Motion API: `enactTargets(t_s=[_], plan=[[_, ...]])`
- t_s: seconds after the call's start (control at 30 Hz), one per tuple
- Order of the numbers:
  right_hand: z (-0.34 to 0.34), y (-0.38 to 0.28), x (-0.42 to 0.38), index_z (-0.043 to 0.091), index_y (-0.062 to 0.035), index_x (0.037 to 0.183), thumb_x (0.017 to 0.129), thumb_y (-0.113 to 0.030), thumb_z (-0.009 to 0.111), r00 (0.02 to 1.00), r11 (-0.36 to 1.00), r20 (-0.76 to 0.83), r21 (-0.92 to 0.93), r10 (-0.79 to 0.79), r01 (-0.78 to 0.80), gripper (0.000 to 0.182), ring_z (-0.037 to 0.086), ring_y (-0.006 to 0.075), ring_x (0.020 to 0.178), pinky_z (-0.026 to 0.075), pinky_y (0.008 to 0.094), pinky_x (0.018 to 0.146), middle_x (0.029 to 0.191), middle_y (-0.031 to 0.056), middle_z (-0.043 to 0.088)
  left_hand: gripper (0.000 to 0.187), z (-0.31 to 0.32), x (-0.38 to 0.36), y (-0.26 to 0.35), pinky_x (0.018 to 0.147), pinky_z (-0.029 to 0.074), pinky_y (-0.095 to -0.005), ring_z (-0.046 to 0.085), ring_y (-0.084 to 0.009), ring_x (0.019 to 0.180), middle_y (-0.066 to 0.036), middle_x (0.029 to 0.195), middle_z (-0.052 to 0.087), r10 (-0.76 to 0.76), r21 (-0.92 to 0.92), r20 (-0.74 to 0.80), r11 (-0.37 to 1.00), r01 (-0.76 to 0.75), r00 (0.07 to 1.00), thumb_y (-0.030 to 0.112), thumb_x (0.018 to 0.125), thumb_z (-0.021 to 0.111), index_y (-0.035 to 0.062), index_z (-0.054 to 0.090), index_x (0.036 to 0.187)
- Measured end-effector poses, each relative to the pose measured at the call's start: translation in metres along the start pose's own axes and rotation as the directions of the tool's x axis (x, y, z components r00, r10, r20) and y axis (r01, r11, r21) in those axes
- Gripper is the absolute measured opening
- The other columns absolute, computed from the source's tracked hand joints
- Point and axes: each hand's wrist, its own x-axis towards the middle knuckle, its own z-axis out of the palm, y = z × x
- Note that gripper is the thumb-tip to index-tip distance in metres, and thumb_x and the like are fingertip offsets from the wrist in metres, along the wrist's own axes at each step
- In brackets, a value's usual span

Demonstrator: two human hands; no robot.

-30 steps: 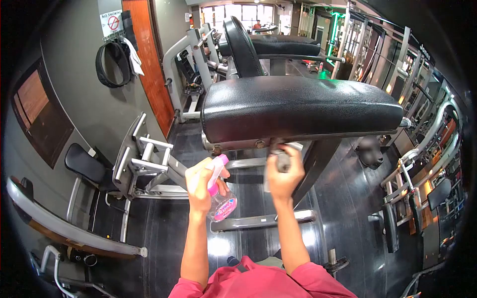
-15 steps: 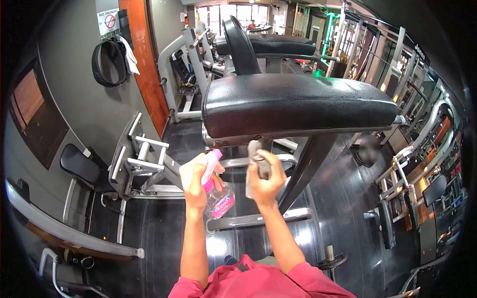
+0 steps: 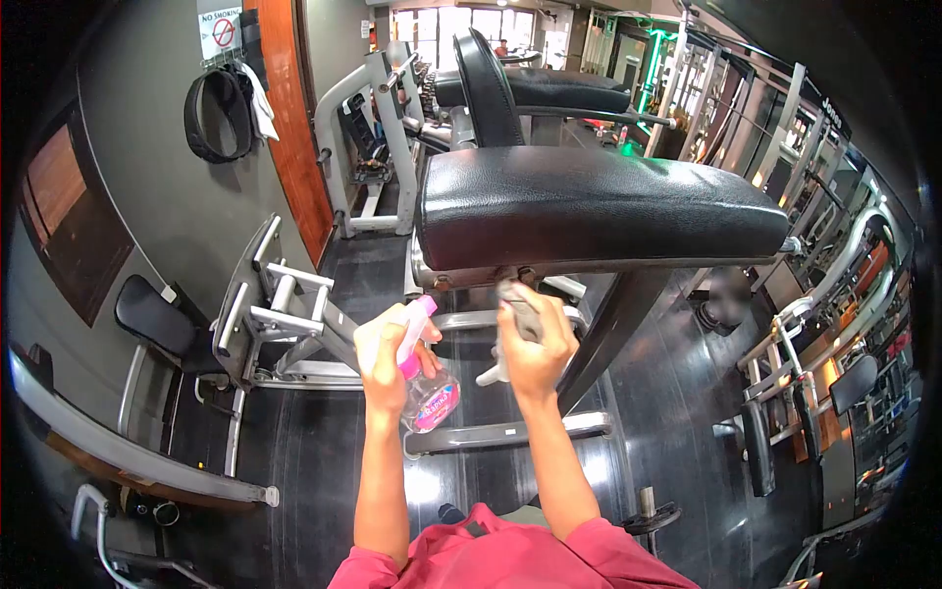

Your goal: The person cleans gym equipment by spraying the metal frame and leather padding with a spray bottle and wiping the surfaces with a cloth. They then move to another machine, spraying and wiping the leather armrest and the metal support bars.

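My left hand (image 3: 386, 358) is wrapped round a clear spray bottle (image 3: 432, 401) with a pink nozzle and a pink label. To its right, my right hand (image 3: 536, 346) grips a grey cloth (image 3: 520, 312), whose lighter end hangs below the fingers. Both hands are just below the near edge of a black padded bench top (image 3: 599, 206). The cloth's upper end is close to the pad's underside; whether it touches cannot be made out.
A slanted metal post (image 3: 616, 334) and a floor bar (image 3: 510, 433) support the pad. Gym machines (image 3: 285, 314) stand on the left, racks (image 3: 785, 344) on the right. A black belt (image 3: 218, 116) hangs on the wall.
My right hand has shifted slightly right, and the cloth has changed shape in its grip. The pad appears slightly further right in view. My left hand holds the bottle nearly as before.
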Motion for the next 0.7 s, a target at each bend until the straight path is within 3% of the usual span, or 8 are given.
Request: enactTargets(t_s=[0.1,0.23,0.37,0.43,0.5,0.7], plan=[[0.022,-0.011,-0.008,0.075,-0.0139,0.101,0.072,-0.011,0.081,0.993,0.998,0.100,0.012,-0.063,0.063,0.030,0.069,0.0227,0.074,0.054,0.0345,0.066,0.086,0.0044,0.068,0.048,-0.002,0.001,0.000,0.044,0.050,-0.0295,0.056,-0.0187,0.042,-0.017,0.075,0.065,-0.009,0.023,-0.031,1.000,0.009,0.999,0.035,0.097,0.043,-0.0086,0.061,0.087],[0.026,-0.012,-0.004,0.075,-0.0156,0.101,0.070,-0.013,0.083,0.989,0.996,0.117,0.000,-0.092,0.092,0.032,0.068,0.0223,0.073,0.054,0.0340,0.065,0.084,0.0035,0.067,0.050,-0.009,0.002,0.004,0.043,0.049,-0.0313,0.055,-0.0196,0.040,-0.017,0.073,0.063,-0.010,0.047,-0.071,0.999,0.013,0.997,0.036,0.095,0.042,-0.0094,0.060,0.089],[0.006,-0.004,0.005,0.075,-0.0131,0.099,0.070,-0.010,0.081,0.999,0.999,-0.016,-0.024,-0.028,0.028,0.030,0.068,0.0238,0.071,0.055,0.0346,0.062,0.082,0.0069,0.068,0.049,-0.020,0.000,0.008,0.043,0.049,-0.0313,0.055,-0.0192,0.040,-0.017,0.072,0.063,0.007,0.072,-0.073,0.997,-0.002,0.997,0.036,0.094,0.042,-0.0093,0.060,0.089],[0.007,-0.009,0.004,0.075,-0.0119,0.099,0.071,-0.010,0.081,0.999,0.998,0.004,-0.036,-0.053,0.053,0.029,0.069,0.0243,0.072,0.055,0.0342,0.064,0.083,0.0068,0.068,0.045,-0.026,-0.001,0.008,0.045,0.050,-0.0289,0.057,-0.0181,0.043,-0.016,0.077,0.066,0.029,0.035,-0.043,0.999,-0.028,0.999,0.032,0.099,0.044,-0.0081,0.061,0.088],[0.013,-0.017,0.000,0.075,-0.0111,0.100,0.072,-0.010,0.081,0.980,0.993,0.164,-0.017,-0.116,0.120,0.029,0.069,0.0250,0.073,0.055,0.0341,0.065,0.086,0.0065,0.068,0.045,-0.025,-0.003,0.007,0.045,0.050,-0.0289,0.057,-0.0180,0.043,-0.016,0.077,0.066,0.019,0.034,-0.057,0.999,-0.017,0.998,0.032,0.099,0.044,-0.0081,0.061,0.088],[0.010,-0.047,0.017,0.070,-0.0102,0.109,0.081,-0.012,0.074,0.967,0.998,0.252,-0.033,-0.049,0.060,0.029,0.069,0.0262,0.073,0.054,0.0363,0.064,0.090,0.0051,0.067,0.045,-0.036,-0.003,0.011,0.045,0.051,-0.0287,0.057,-0.0176,0.043,-0.016,0.077,0.066,0.023,0.025,-0.076,0.999,-0.022,0.997,0.032,0.098,0.044,-0.0082,0.062,0.089]])
